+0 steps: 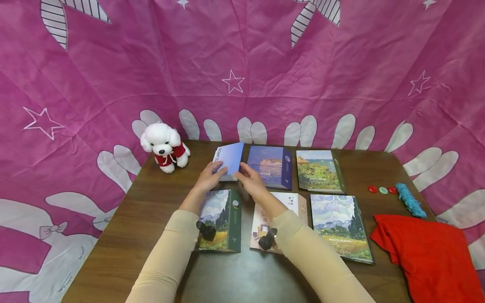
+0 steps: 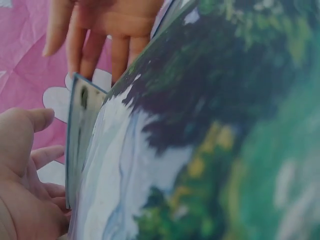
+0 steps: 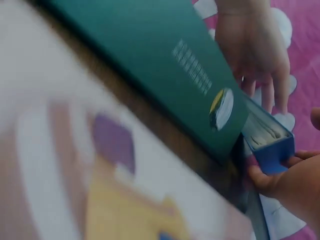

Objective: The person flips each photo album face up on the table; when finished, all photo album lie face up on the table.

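A light blue photo album (image 1: 230, 159) marked "POLAROID" stands tilted up on the brown table (image 1: 151, 219), at the far middle. My left hand (image 1: 217, 171) holds its left side with fingers on the cover. My right hand (image 1: 245, 171) holds its right edge. In the left wrist view my left hand (image 2: 27, 185) sits by the album's page edge (image 2: 80, 140), with the right hand (image 2: 100, 30) beyond. The right wrist view has my right hand (image 3: 292, 182) pinching the album's blue corner (image 3: 270, 147), opposite the left hand (image 3: 255, 50).
Several other albums lie flat: dark blue (image 1: 270, 166), green landscape (image 1: 318, 170), green-spined (image 1: 221, 219), white (image 1: 282, 212) and cypress (image 1: 341, 227). A white plush dog (image 1: 165, 146) sits at far left. Buttons (image 1: 382, 190), blue yarn (image 1: 409, 200) and red cloth (image 1: 428, 252) lie right.
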`<state>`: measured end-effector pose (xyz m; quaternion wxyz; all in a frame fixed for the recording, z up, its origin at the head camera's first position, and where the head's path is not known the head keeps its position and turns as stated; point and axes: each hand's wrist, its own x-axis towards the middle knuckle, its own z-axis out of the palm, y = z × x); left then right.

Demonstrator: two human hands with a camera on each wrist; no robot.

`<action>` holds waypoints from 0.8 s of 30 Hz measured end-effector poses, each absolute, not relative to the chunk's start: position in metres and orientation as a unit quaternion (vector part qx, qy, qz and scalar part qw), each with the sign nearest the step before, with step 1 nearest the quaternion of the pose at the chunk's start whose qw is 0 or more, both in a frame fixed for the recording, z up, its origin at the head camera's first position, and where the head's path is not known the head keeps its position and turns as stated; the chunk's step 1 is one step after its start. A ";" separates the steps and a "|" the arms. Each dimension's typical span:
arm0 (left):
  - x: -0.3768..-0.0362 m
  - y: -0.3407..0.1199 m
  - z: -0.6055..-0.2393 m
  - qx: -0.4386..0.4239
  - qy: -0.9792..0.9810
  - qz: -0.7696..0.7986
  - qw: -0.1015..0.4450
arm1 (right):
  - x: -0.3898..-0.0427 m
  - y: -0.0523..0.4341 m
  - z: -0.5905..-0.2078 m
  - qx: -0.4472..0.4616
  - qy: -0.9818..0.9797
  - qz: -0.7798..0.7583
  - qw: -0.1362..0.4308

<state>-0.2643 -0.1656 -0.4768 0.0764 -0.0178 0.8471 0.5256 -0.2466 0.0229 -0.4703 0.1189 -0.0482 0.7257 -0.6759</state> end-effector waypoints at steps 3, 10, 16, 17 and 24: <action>-0.265 -0.163 -0.477 -0.023 0.843 0.532 0.073 | -0.248 0.017 -0.467 -0.017 0.651 -0.748 0.128; -0.262 -0.151 -0.477 0.001 0.832 0.551 0.062 | -0.255 0.015 -0.464 0.073 0.562 -0.818 0.101; -0.259 -0.147 -0.477 0.023 0.844 0.532 0.060 | -0.264 0.023 -0.470 0.100 0.548 -0.824 0.103; -0.259 -0.146 -0.477 0.029 0.849 0.525 0.059 | -0.265 0.024 -0.471 0.097 0.556 -0.818 0.110; -0.254 -0.136 -0.464 0.081 0.849 0.521 0.044 | -0.269 0.030 -0.463 0.018 0.618 -0.773 0.140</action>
